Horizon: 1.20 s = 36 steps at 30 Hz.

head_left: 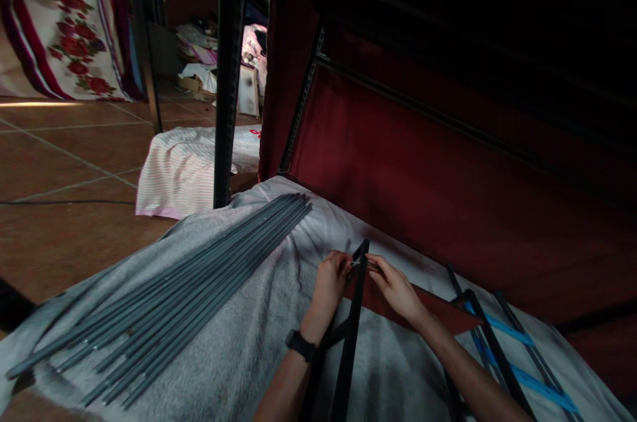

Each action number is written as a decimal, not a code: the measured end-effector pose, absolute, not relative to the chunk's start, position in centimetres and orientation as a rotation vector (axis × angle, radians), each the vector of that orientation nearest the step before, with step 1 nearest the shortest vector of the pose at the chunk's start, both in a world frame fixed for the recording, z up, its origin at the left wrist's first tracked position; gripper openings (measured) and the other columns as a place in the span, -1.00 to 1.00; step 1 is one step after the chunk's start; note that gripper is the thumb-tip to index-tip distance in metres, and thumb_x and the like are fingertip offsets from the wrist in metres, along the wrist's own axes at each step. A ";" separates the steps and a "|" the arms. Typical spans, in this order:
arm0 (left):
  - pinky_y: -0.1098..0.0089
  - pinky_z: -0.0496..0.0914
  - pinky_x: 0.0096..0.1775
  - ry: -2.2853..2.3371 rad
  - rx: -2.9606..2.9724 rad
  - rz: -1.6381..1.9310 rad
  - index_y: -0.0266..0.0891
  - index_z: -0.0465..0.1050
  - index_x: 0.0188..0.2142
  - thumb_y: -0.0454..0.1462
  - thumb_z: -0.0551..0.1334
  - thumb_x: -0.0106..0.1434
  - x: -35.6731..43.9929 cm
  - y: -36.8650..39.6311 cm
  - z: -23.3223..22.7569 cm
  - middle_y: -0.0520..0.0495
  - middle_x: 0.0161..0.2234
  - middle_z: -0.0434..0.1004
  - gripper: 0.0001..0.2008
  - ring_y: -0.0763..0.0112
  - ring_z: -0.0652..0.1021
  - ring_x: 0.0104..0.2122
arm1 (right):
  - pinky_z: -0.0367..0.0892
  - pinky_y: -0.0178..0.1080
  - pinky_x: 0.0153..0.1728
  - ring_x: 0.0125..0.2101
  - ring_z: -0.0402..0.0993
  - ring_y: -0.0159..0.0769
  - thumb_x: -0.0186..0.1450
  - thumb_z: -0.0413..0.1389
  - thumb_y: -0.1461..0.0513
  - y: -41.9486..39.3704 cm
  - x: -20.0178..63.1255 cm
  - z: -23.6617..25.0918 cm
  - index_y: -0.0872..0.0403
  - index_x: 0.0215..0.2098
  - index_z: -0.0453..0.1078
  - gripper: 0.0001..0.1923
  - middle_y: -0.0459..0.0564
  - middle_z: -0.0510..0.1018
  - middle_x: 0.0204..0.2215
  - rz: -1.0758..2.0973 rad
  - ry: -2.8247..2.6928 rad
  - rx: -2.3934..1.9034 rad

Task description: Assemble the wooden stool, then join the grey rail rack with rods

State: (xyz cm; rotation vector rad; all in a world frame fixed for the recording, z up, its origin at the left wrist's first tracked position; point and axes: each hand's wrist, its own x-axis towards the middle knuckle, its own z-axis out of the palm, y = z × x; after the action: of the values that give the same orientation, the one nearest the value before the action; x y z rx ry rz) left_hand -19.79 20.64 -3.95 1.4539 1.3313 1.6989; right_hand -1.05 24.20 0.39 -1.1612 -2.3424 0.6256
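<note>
My left hand [329,279], with a dark band on its wrist, is closed in a pinch near the top end of a black metal frame [354,336]. A thin, light-coloured piece [355,263], too small to name, shows at its fingertips. On the other side of the same bar is my right hand [398,290], fingers bent and fingertips at the bar. Whatever it grips there is too small to make out. Beneath and behind the frame lies a flat reddish-brown panel [423,306].
A bundle of long grey rods [209,276] lies on the grey blanket [259,342] to the left. More black frames with blue strips [540,385] are at right. A black upright post [229,77] stands beyond the rods. Dark red cloth [423,163] hangs behind.
</note>
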 end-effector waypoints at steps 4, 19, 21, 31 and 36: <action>0.36 0.46 -0.13 1.218 1.453 1.691 -0.24 0.59 -0.26 -0.49 0.15 0.21 -19.3 20.6 -3.7 -0.11 -0.28 0.63 -0.73 0.34 0.60 -0.26 | 0.29 -0.03 0.21 0.12 0.45 -0.24 0.34 -0.01 0.27 24.2 -1.0 0.2 -0.15 0.20 0.27 -0.53 -0.08 0.53 0.11 0.599 -2.346 -1.154; 0.44 0.35 -0.41 0.982 1.108 1.549 -0.27 0.46 -0.35 -0.30 0.16 0.23 -19.6 23.0 -4.6 0.02 -0.55 0.46 -0.88 0.42 0.47 -0.53 | 0.36 -0.05 0.05 -0.03 0.53 -0.17 0.37 0.00 0.21 24.1 -1.6 0.8 -0.06 0.02 0.31 -0.75 -0.02 0.59 -0.07 0.552 -2.315 -1.258; 0.45 0.31 -0.42 1.034 1.207 1.544 -0.28 0.49 -0.34 -0.30 0.14 0.25 -19.8 23.1 -4.8 0.03 -0.56 0.45 -0.85 0.42 0.46 -0.53 | 0.35 -0.09 0.04 -0.05 0.52 -0.19 0.38 0.00 0.22 24.3 -1.6 0.8 -0.05 -0.06 0.35 -0.81 -0.03 0.59 -0.11 0.562 -2.363 -1.217; 0.40 0.35 -0.34 1.156 1.421 1.522 -0.27 0.53 -0.29 -0.34 0.11 0.22 -19.6 22.7 -3.7 -0.02 -0.50 0.51 -0.80 0.37 0.50 -0.48 | 0.34 -0.14 0.03 -0.03 0.49 -0.21 0.34 0.06 0.27 24.9 -1.5 0.9 -0.04 -0.06 0.43 -0.77 -0.05 0.58 -0.08 0.613 -2.342 -1.151; 0.41 0.36 -0.38 1.063 1.278 1.521 -0.29 0.53 -0.31 -0.27 0.15 0.24 -19.5 22.9 -4.0 -0.03 -0.52 0.51 -0.81 0.38 0.50 -0.49 | 0.34 -0.14 0.04 -0.04 0.50 -0.21 0.34 0.07 0.28 24.7 -1.6 1.3 -0.04 -0.06 0.44 -0.77 -0.05 0.59 -0.08 0.643 -2.328 -1.161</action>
State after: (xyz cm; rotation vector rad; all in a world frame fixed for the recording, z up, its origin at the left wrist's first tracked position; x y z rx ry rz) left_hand -19.53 22.94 -3.99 1.2777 1.0633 1.5210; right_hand -1.63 24.72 1.34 -1.1613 -2.3277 0.6426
